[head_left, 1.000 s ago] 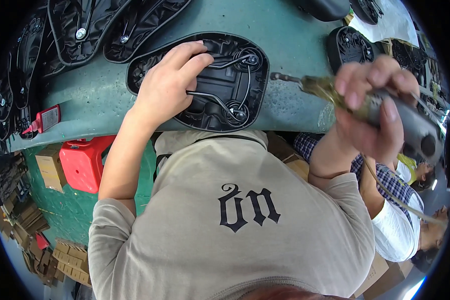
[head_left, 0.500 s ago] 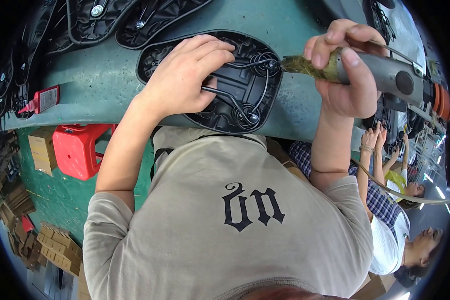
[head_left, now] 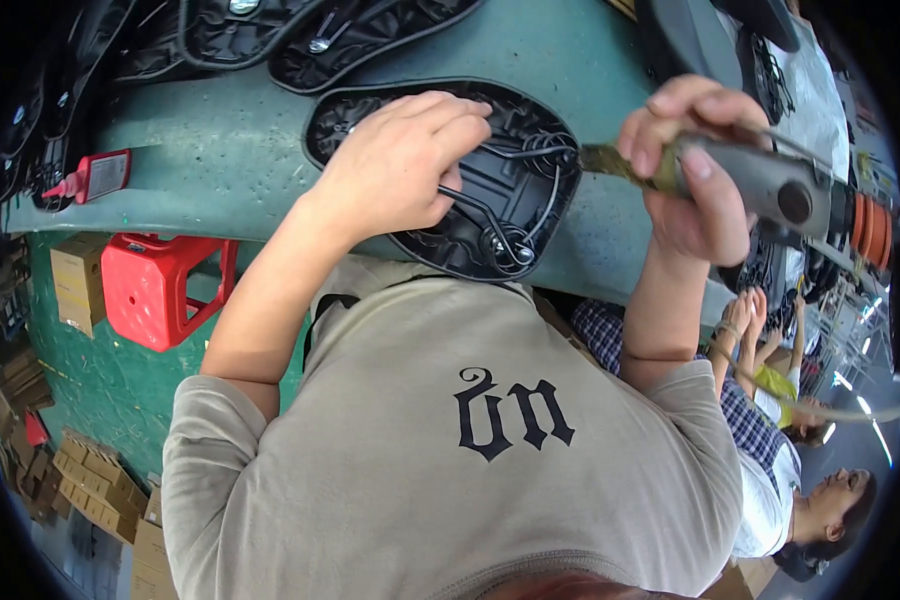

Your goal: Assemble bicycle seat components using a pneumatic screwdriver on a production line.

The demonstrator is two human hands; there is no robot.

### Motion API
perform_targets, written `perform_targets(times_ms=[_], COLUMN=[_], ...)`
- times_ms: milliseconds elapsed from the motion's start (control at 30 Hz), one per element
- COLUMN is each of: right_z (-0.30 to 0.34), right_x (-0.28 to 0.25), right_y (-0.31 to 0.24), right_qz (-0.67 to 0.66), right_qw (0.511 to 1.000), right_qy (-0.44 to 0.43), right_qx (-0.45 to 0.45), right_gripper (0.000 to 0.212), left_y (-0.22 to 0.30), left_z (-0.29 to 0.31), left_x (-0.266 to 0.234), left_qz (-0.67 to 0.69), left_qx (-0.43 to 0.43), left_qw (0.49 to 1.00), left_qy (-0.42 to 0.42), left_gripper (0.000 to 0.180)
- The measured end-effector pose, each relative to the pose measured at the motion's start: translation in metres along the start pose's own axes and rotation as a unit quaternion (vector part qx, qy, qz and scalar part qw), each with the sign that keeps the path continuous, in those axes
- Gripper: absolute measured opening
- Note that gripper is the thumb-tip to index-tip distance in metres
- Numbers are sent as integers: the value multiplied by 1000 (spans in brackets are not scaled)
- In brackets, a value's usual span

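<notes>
So we've got a black, rounded seat base with a raised rim and wrinkled lining (head_left: 500,180) lying on the worn green tabletop (head_left: 220,150), right in front of us, hollow side up. A bent black metal rod (head_left: 475,208) runs out from under our left hand (head_left: 400,165) to a dark wire coil (head_left: 505,245) at the near right corner; a matching coil (head_left: 548,152) sits at the far right one.

That left hand lies palm down over the seat base, fingers close together and bent, thumb tucked low by the rod. Whether it's actually pinching the rod, we can't tell.

Our right hand (head_left: 695,170) is wrapped snugly around a grey cylindrical power driver with a yellowish taped nose (head_left: 755,185), held roughly level. The nose points left and ends right by the far coil; can't tell if it's touching.

Further left on the tabletop there's a small red bottle with a pointed nozzle (head_left: 105,175), and more black seat shells (head_left: 370,40) lie along the far side. Down on the floor we've got a red plastic stool (head_left: 142,290) beside a brown cardboard box (head_left: 75,283). A co-worker in a white top (head_left: 770,525) is off to our right.
</notes>
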State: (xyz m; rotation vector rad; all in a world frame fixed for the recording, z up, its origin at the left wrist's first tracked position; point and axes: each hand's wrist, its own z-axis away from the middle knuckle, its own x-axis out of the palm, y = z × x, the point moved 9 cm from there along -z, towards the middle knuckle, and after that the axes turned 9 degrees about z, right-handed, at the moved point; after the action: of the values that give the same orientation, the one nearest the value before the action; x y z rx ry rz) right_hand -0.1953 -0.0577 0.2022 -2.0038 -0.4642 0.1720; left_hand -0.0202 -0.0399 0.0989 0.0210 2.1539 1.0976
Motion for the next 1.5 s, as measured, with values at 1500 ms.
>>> perform_targets(times_ms=[1500], right_z=[179], right_x=[-149], right_y=[-34], right_qz=[105], right_qw=[899], right_qy=[424], right_qx=[-14], right_gripper=[31], left_y=[-175], left_z=[-370], left_x=[-186], left_qz=[-366], left_qx=[-418], left_qw=[812], left_qy=[179], left_gripper=[83])
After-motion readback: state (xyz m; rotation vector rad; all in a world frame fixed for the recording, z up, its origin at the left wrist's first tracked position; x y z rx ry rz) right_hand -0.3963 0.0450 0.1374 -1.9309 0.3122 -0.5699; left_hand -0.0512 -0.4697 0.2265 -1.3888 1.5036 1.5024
